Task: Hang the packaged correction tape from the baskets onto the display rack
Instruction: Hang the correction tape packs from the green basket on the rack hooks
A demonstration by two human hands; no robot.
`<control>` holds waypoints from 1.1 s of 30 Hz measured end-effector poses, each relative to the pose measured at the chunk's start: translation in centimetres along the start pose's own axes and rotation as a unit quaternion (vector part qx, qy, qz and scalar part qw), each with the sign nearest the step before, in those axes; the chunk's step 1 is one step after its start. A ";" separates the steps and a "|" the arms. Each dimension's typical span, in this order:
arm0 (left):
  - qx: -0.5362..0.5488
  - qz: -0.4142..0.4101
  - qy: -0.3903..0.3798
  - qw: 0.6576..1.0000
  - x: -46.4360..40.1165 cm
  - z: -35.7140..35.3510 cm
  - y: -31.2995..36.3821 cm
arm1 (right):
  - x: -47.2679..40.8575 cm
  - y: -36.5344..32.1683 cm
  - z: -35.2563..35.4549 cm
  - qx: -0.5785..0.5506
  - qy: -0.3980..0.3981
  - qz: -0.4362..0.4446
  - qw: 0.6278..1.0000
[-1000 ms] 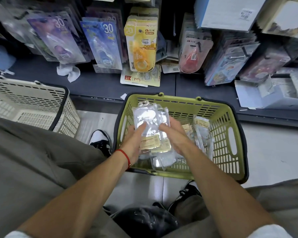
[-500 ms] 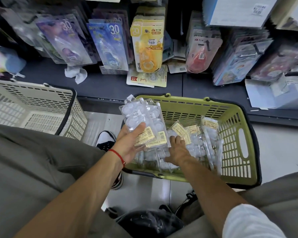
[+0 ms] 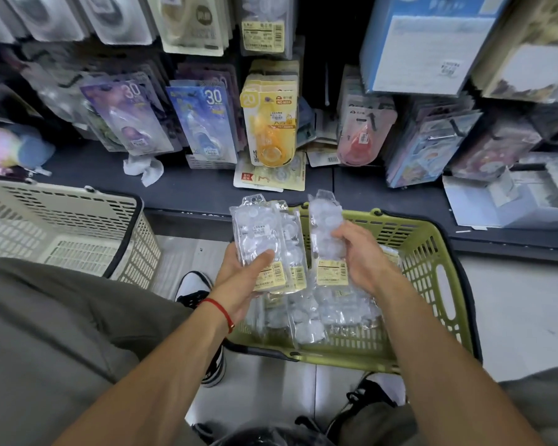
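Packs of correction tape sat stacked in the left hand, thumb clamped on top; the right hand pinched one more pack above the green basket. Gathering stage, I'd say; next, hooking them on the rack at twelve o'clock.

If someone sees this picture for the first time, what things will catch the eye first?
First, the two hands at the centre: the left hand grips a stack of clear correction tape packs, the right hand a single clear pack, above the green basket. Behind hangs a bright yellow correction tape package; a cream basket stands left.
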State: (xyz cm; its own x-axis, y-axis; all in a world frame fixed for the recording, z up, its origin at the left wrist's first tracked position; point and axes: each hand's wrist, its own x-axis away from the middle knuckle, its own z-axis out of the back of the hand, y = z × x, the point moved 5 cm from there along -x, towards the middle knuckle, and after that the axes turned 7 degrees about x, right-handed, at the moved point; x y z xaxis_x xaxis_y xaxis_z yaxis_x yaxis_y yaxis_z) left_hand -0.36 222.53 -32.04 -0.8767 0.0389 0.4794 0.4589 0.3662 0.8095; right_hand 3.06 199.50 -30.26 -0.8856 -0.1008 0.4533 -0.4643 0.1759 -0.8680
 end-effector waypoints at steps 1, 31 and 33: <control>-0.006 -0.006 -0.011 1.000 0.1 -0.4 0.4 | 0.1 -1.1 -1.1 0.034 -0.007 0.012 0.999; -0.036 -0.187 -0.183 0.965 -0.5 -7.8 27.8 | 3.1 -27.3 -12.2 0.233 0.064 0.368 0.898; -0.076 -0.257 -0.129 0.955 -0.5 -7.3 29.5 | 2.7 -28.0 -12.1 0.211 0.072 0.379 0.898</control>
State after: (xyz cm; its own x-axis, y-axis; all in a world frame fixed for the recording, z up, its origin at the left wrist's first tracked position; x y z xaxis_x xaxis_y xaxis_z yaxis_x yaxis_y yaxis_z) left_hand 14.69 226.56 -5.91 -0.9891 0.1255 -0.0771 -0.0421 0.2610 0.9644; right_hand 13.60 206.18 -2.31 -0.9518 0.0252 -0.3056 0.2901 -0.2489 -0.9241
